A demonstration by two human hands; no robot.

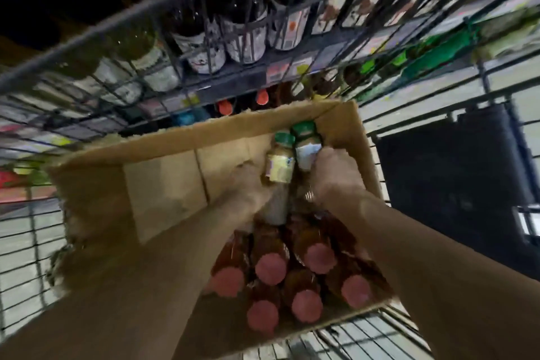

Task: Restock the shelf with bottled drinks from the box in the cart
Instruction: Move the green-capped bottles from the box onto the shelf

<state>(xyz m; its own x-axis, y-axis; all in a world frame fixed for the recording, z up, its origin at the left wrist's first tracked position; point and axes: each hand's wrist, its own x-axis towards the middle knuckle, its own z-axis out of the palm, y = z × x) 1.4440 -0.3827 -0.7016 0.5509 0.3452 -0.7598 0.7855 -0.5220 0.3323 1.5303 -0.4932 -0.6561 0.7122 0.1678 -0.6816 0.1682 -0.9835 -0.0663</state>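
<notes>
An open cardboard box (163,184) sits in a wire cart (26,245). Both my hands are inside the box at its far right corner. My left hand (248,187) is wrapped around a green-capped bottle with a yellow label (280,161). My right hand (333,172) grips a second green-capped bottle with a pale label (305,143) right beside it. Several brown bottles with pink caps (270,267) stand in the near part of the box, below my wrists. The picture is motion-blurred.
The left half of the box shows bare cardboard. Beyond the cart's wire wall, a shelf (233,79) holds dark labelled bottles (245,38), with orange-capped bottles (225,107) on the level below. A dark panel (450,172) stands to the right of the cart.
</notes>
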